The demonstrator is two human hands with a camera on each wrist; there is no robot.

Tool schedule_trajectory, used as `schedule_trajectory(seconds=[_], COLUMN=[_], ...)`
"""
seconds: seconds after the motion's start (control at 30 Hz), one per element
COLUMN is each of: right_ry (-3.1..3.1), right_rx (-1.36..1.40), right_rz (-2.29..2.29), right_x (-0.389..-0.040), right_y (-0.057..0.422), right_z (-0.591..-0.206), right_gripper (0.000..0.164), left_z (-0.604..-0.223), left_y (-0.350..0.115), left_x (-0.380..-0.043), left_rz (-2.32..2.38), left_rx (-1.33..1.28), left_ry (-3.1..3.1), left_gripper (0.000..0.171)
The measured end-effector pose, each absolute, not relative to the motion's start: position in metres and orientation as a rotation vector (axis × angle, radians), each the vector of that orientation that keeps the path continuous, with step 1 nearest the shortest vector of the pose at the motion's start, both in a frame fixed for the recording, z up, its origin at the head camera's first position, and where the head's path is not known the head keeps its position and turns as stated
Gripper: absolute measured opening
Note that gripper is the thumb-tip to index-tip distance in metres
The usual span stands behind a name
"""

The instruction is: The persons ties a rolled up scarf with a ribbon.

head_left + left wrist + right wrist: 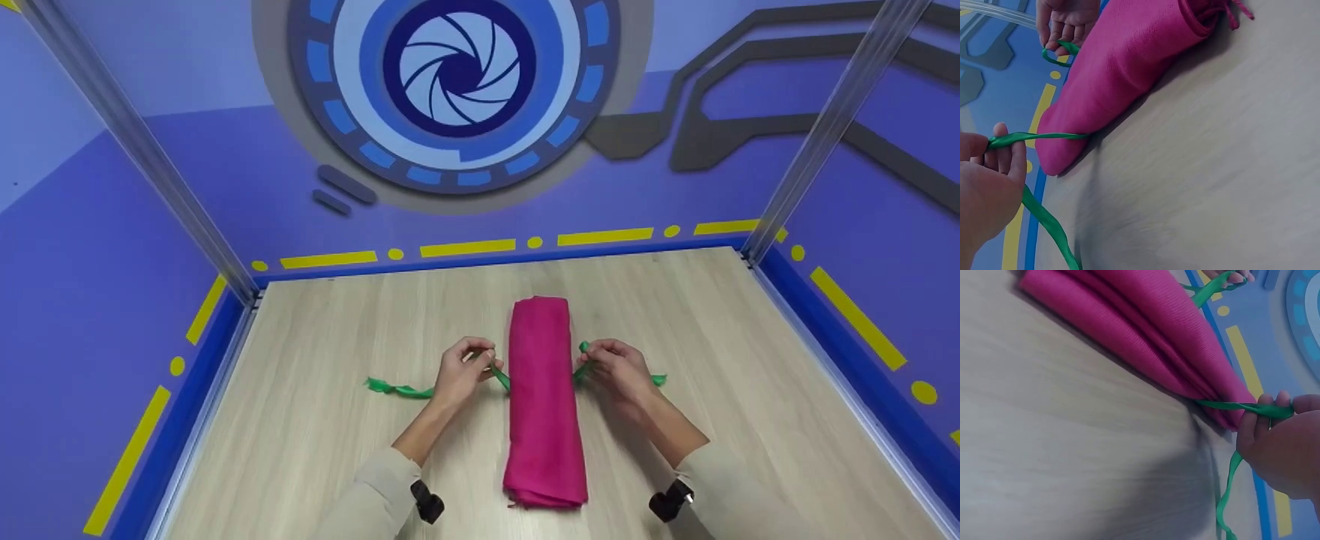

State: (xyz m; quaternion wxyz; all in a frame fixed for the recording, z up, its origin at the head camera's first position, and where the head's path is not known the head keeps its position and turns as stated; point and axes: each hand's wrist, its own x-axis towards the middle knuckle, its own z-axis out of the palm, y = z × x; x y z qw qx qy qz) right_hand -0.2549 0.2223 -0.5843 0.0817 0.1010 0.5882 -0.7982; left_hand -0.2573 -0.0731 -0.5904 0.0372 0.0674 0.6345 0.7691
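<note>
A rolled magenta cloth (541,405) lies lengthwise on the table, with fringe strands at its near end in the left wrist view. A green ribbon (1050,135) runs beneath the roll and comes out on both sides. On the left, my left hand (463,373) pinches one part of the ribbon between thumb and fingers, slightly above the table. My right hand (619,371) pinches the other part on the right side. Both ribbon ends trail past the hands onto the table. The stretch under the cloth is hidden.
The pale wood table (337,330) is bounded by blue printed panels (202,172) at the back and sides. Clear corner posts (840,127) rise at the back corners. Small black devices (427,501) sit on both sleeved wrists.
</note>
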Motion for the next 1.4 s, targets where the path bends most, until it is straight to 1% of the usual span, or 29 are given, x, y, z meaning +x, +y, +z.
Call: schedule_trajectory(seconds=[0.1,0.27,0.47,0.67,0.87,1.07,1.2,1.4], right_ry=[1.766,1.760,1.751,1.770,1.818,1.849,1.860,1.907], right_rx=[0.295,0.268,0.261,0.222,0.173,0.168,0.142,0.107], right_rz=[-2.386,-2.424,-2.472,-2.470,-2.424,-2.439,-2.430,-2.401], right_x=[-0.257,-0.259,-0.261,-0.262,-0.263,-0.264,-0.264,-0.265], right_y=[0.218,0.211,0.208,0.207,0.201,0.194,0.190,0.185], right_z=[-0.583,-0.581,-0.579,-0.576,-0.574,-0.572,-0.570,-0.568], right_gripper=[0.011,0.013,0.015,0.018,0.022,0.021,0.022,0.019], left_z=[-0.589,-0.584,-0.579,-0.576,-0.573,-0.572,-0.571,-0.571], left_y=[-0.070,-0.064,-0.055,-0.046,-0.034,-0.019,-0.014,-0.008], left_x=[-0.260,-0.264,-0.267,-0.268,-0.265,-0.262,-0.262,-0.264], left_rz=[2.365,2.363,2.334,2.322,2.282,2.232,2.207,2.180], left_rx=[0.176,0.141,0.194,0.214,0.154,0.087,0.051,0.069], left_ry=[1.969,2.027,2.054,2.064,2.211,2.269,2.306,2.325], left_gripper=[0.019,0.020,0.019,0.024,0.015,0.010,0.008,0.007])
